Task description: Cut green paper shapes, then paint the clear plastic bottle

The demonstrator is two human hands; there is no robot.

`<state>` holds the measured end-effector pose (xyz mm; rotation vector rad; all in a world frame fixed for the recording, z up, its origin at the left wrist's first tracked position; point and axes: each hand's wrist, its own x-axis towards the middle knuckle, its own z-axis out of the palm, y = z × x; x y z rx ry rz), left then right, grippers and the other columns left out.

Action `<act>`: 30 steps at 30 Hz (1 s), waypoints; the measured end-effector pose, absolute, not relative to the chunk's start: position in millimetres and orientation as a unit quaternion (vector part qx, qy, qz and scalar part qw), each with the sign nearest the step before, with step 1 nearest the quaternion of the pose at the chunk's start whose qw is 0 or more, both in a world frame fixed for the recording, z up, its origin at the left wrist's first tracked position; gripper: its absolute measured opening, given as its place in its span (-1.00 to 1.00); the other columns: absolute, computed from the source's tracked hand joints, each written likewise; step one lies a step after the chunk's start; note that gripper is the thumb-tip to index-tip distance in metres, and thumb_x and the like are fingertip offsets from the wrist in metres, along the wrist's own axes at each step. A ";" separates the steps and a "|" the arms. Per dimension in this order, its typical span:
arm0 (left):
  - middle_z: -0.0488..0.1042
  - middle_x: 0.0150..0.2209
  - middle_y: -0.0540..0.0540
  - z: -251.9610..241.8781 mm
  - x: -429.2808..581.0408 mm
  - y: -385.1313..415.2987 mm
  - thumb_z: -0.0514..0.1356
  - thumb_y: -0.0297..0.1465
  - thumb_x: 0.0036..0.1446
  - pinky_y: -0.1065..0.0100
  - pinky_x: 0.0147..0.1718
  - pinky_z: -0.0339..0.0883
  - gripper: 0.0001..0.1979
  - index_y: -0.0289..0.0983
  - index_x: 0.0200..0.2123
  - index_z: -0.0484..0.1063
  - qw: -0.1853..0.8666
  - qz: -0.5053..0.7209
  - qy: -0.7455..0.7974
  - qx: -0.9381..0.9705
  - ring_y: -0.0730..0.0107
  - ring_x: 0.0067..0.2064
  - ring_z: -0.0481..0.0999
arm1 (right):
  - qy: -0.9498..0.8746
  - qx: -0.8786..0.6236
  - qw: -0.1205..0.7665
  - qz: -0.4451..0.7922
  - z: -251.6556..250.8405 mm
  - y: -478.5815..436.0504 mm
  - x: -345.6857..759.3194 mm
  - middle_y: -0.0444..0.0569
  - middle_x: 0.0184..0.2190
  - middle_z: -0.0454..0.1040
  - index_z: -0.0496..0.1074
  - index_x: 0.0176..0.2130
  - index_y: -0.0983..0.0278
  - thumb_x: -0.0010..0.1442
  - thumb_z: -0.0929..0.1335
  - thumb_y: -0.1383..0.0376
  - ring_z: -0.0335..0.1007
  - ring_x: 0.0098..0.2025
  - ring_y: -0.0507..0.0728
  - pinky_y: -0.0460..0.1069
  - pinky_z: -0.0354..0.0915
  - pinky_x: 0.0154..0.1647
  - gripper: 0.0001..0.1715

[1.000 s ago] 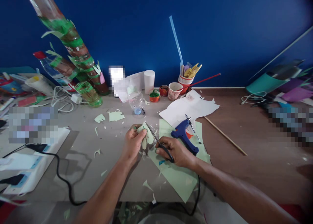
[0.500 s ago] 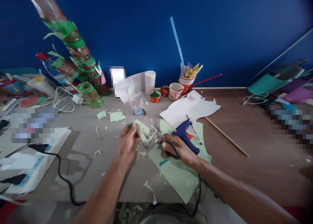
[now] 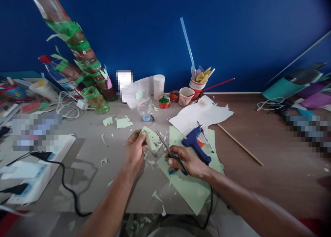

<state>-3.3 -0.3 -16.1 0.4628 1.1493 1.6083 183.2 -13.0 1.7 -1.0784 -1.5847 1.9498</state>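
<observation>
My left hand point(image 3: 136, 144) pinches a small piece of pale green paper point(image 3: 152, 137) above the grey tabletop. In my right hand point(image 3: 184, 159) is a pair of scissors point(image 3: 163, 139) with dark handles, its blades pointing up and left beside the paper, apart from it as far as I can see. Under my right hand lies a large pale green sheet point(image 3: 193, 192). A blue glue gun point(image 3: 195, 142) rests on that sheet just beyond my right hand. Cut green pieces point(image 3: 124, 122) and small scraps point(image 3: 156, 196) are scattered around my hands.
A clear plastic cup point(image 3: 144, 109) stands behind my left hand, with paint cups point(image 3: 164, 101) farther back. Painted bottles point(image 3: 84, 54) form a leaning stack at left. A power strip point(image 3: 51, 168) lies left, a wooden stick point(image 3: 240, 145) right. White paper point(image 3: 204, 112) lies behind the glue gun.
My right hand has shifted slightly down, and the scissors have turned so that their blades point more to the left. My left hand stays nearly still with the paper.
</observation>
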 end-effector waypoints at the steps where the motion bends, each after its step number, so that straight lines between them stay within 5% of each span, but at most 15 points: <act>1: 0.40 -0.61 0.12 -16.5 -3.3 -0.3 0.45 -0.28 -0.30 0.50 -0.56 0.19 -0.67 -0.27 -0.50 0.40 0.526 0.674 0.480 0.195 0.57 -0.59 0.35 | -0.568 -0.387 0.199 0.699 1.6 -13.2 183.1 -0.22 -0.58 0.21 0.30 -0.34 0.28 -0.12 0.46 -0.17 0.14 -0.53 -0.02 -0.10 0.14 -0.50 -0.36; 30: 0.44 -0.57 0.06 -28.9 -7.0 -2.4 0.37 -0.24 -0.10 0.48 -0.53 0.22 -0.75 -0.30 -0.45 0.47 0.510 0.638 0.500 0.288 0.55 -0.57 0.35 | -0.567 -0.392 0.183 0.701 -6.3 -14.4 183.4 -0.25 -0.59 0.18 0.33 -0.31 0.30 -0.12 0.51 -0.04 0.07 -0.54 -0.05 -0.10 0.17 -0.48 -0.43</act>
